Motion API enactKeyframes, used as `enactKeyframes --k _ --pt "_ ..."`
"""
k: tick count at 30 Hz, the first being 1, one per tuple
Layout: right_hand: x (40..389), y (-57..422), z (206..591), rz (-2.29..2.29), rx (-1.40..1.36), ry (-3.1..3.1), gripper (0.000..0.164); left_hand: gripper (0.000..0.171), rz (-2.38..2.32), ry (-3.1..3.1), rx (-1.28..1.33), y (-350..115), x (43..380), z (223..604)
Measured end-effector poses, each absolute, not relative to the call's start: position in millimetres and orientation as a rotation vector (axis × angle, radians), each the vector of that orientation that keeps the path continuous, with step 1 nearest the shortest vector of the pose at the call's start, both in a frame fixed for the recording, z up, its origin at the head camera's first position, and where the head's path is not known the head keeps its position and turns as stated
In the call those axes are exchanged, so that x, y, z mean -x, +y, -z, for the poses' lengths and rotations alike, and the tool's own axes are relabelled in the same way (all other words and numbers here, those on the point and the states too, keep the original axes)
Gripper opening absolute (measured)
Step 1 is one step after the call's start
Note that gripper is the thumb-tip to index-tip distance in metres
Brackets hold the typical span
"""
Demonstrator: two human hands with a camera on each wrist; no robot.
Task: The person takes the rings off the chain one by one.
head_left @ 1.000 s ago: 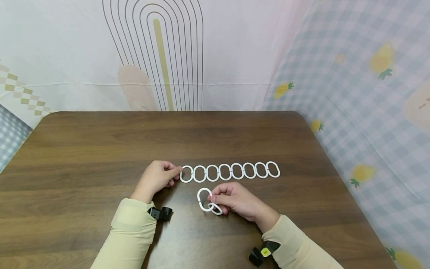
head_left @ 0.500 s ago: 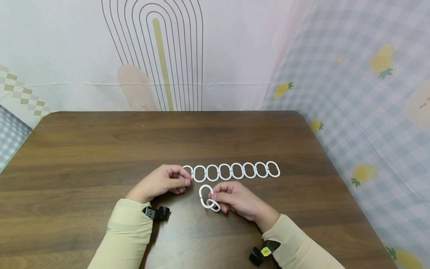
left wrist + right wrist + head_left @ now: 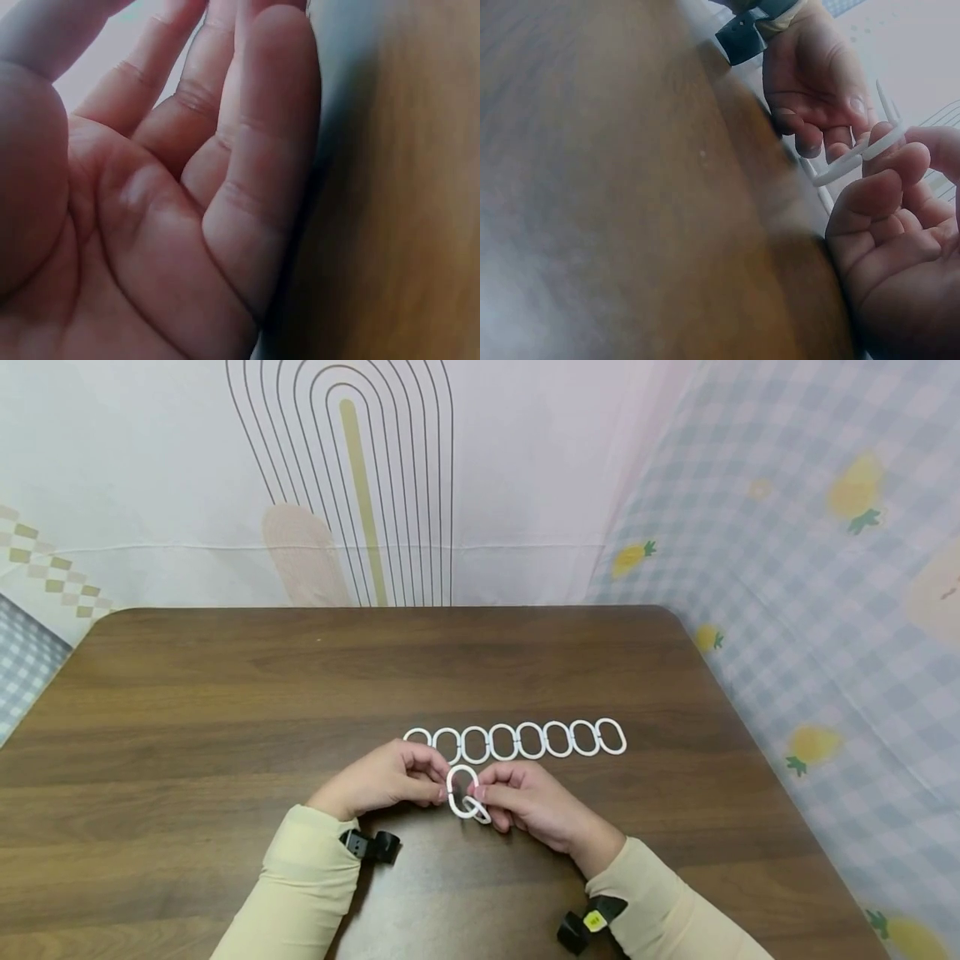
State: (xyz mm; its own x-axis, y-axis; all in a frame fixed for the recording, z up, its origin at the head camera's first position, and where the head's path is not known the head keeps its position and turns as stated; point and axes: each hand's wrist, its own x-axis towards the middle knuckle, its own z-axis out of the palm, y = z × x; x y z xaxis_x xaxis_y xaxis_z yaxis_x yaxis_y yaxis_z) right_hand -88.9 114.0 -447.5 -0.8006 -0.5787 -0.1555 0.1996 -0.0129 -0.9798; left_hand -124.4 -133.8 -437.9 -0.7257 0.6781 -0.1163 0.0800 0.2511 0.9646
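Observation:
My right hand (image 3: 532,802) pinches a white oval shower curtain ring (image 3: 462,767), held upright with a small split in its left side. A second white ring (image 3: 484,817) hangs linked through its lower end. From the left, the thumb and index tips of my left hand (image 3: 386,781) meet the first ring's edge and seem to pinch it. The right wrist view shows both linked rings (image 3: 883,142) between the two hands. In the left wrist view my left palm (image 3: 157,225) faces the camera and the fingertips are cut off.
Behind the hands, several matching rings (image 3: 517,742) lie side by side in a row on the brown wooden table (image 3: 225,693). My left hand partly covers the row's left end. A patterned cloth (image 3: 525,485) hangs beyond the table's far edge.
My left hand has left the row's left end and moved right and toward me, up to the ring in my right hand. The right hand has barely moved; its linked rings have risen slightly.

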Motion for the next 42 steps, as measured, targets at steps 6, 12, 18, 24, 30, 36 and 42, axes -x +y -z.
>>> enactKeyframes --k 6,12,18,24,30,36,42 --pt "88.8 113.1 446.8 1.881 0.381 1.735 0.009 0.018 -1.464 1.978 -0.745 -128.5 121.0 436.6" --pt "88.4 112.5 447.5 1.905 0.388 1.728 0.008 0.014 -1.409 2.034 -0.800 -123.8 119.3 436.7" --pt "88.7 112.2 447.5 1.908 0.379 1.723 0.007 0.010 -1.402 2.037 -0.793 -120.1 119.1 438.3" --pt "89.2 111.8 447.0 1.909 0.393 1.719 0.007 0.009 -1.417 2.040 -0.745 -121.0 118.8 438.8" --pt "89.8 112.8 447.9 1.941 0.403 1.706 0.008 0.009 -1.470 2.001 -0.707 -122.5 119.5 439.6" --pt "88.9 113.3 450.0 1.977 0.397 1.712 0.006 0.010 -1.496 1.952 -0.659 -123.8 119.8 441.1" --pt "88.9 114.5 449.6 2.020 0.348 1.691 0.005 0.011 -1.525 1.924 -0.622 -125.6 121.1 442.0"
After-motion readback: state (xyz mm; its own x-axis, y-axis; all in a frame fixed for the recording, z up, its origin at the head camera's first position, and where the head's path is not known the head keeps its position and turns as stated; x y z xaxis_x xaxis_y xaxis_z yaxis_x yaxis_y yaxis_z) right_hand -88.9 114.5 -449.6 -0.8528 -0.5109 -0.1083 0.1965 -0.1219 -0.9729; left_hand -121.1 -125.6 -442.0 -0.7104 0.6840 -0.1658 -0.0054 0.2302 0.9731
